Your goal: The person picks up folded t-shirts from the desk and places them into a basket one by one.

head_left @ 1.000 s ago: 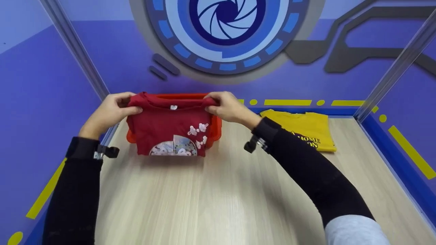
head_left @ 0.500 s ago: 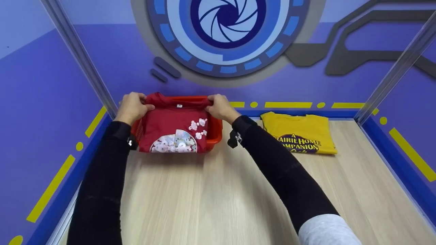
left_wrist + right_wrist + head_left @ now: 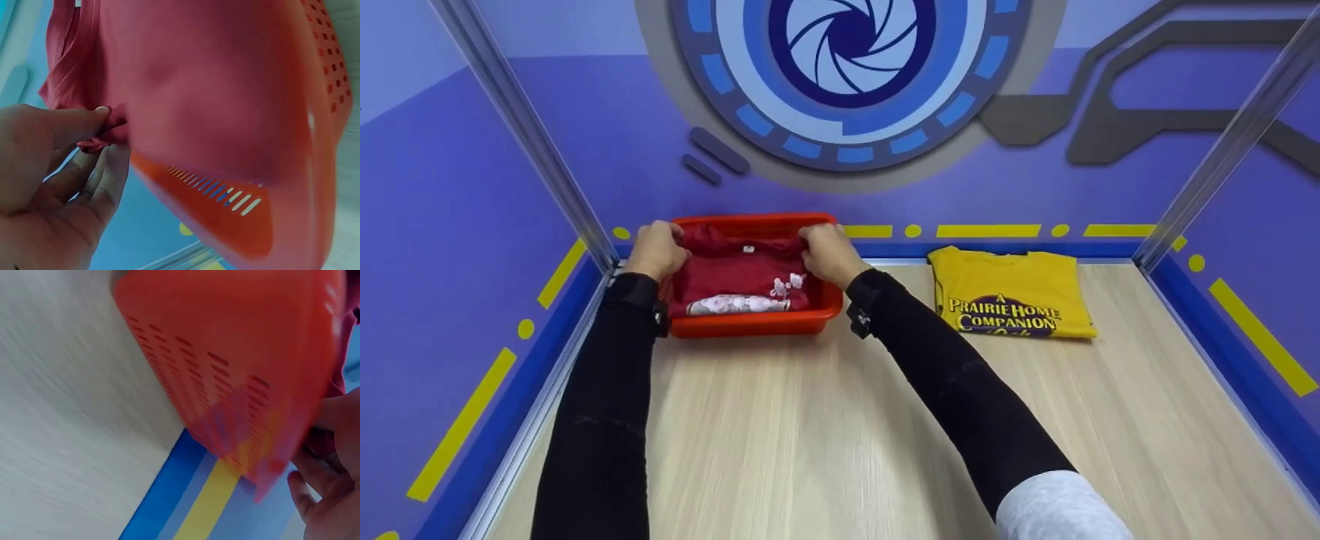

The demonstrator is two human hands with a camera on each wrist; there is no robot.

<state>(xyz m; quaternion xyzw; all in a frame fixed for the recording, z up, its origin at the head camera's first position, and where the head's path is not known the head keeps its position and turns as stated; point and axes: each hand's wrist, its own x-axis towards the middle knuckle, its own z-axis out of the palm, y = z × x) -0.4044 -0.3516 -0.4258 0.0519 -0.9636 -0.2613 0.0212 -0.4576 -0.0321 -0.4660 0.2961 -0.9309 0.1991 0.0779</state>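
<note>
A folded red T-shirt (image 3: 735,271) with a white floral print lies inside the orange-red plastic basket (image 3: 750,325). At the shirt's left shoulder my left hand (image 3: 655,250) pinches the cloth between thumb and fingers, plain in the left wrist view, where the shirt (image 3: 197,84) covers much of the basket. On the opposite side my right hand (image 3: 831,255) holds the other shoulder, near the basket's right rim. In the right wrist view the slotted basket wall (image 3: 225,371) hides part of that hand (image 3: 332,478), but red cloth shows by its fingers.
A folded yellow T-shirt (image 3: 1012,292) with printed lettering lies to the right on the wooden tabletop (image 3: 825,435). The basket stands near the back wall (image 3: 900,202), close to the left corner post (image 3: 540,142).
Both hands have lowered the red T-shirt into the basket. Its bottom edge, which hung over the front rim, is now inside. The left hand has moved right; the yellow T-shirt has stayed put.
</note>
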